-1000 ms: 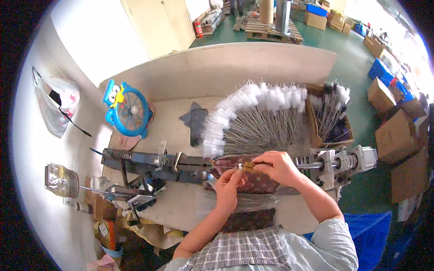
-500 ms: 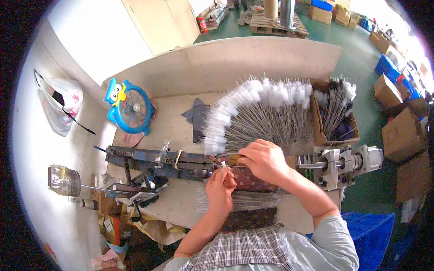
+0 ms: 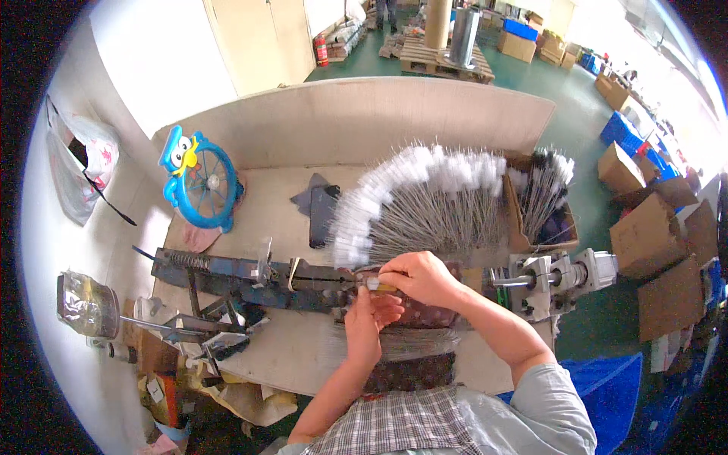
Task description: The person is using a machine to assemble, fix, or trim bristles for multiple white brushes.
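Note:
My right hand (image 3: pixel 421 279) comes in from the right, fingers closed on a slim yellow-handled tool (image 3: pixel 387 287) whose tip I cannot make out. Just below and left of it, the thumb and index finger of my left hand (image 3: pixel 366 320) pinch a small white piece (image 3: pixel 372 283), and its other fingers stick out loosely. Both hands meet at the right end of a long dark machine bar (image 3: pixel 318 277). Behind them a big fan of wire brushes with white bristle tips (image 3: pixel 425 163) lies on the table. A bundle of thin bare wires (image 3: pixel 417 343) lies in front of the hands.
To the right are metal shaft blocks (image 3: pixel 535 280) and a cardboard box (image 3: pixel 523 224) of dark-tipped brushes. A dark phone (image 3: pixel 324 216) and a blue cartoon fan (image 3: pixel 203 182) stand further back left. A jointed metal arm (image 3: pixel 205 326) sits at the left edge.
The right hand has come down and left, closer to the left fingertips, and the yellow-handled tool shows less. The left hand's lower fingers have spread. The whole view has shifted slightly.

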Demonstrator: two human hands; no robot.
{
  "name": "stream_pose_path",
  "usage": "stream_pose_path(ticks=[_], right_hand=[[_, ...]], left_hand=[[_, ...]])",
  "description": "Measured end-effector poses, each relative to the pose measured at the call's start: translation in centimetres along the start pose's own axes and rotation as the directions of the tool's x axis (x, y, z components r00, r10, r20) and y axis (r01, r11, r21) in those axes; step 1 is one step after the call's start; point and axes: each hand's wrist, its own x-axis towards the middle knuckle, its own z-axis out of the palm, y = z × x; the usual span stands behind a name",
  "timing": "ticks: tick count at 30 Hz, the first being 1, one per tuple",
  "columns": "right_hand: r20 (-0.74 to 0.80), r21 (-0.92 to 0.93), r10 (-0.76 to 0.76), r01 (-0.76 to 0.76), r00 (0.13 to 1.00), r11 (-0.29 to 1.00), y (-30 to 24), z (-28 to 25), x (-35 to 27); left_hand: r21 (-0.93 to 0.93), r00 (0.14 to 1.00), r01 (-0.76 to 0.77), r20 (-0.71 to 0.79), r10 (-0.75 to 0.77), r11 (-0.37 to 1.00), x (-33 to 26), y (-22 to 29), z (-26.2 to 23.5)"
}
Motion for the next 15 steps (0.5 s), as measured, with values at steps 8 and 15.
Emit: stream_pose_path(ticks=[8,15], right_hand=[[-0.246,-0.309,-0.239,0.157,0.939,0.938,-1.4,2.8,-1.6],[-0.349,-0.406,-0.362,0.209,0.865,0.890,-0.8,1.9,-2.2]], left_hand=[[-0.331,0.995,-0.068,-0.086,0.041,0.941,0.4,-0.2,1.0],[-0.328,0.995,-0.064,-0.098,0.033,0.943,0.6,-1.3,0.8]])
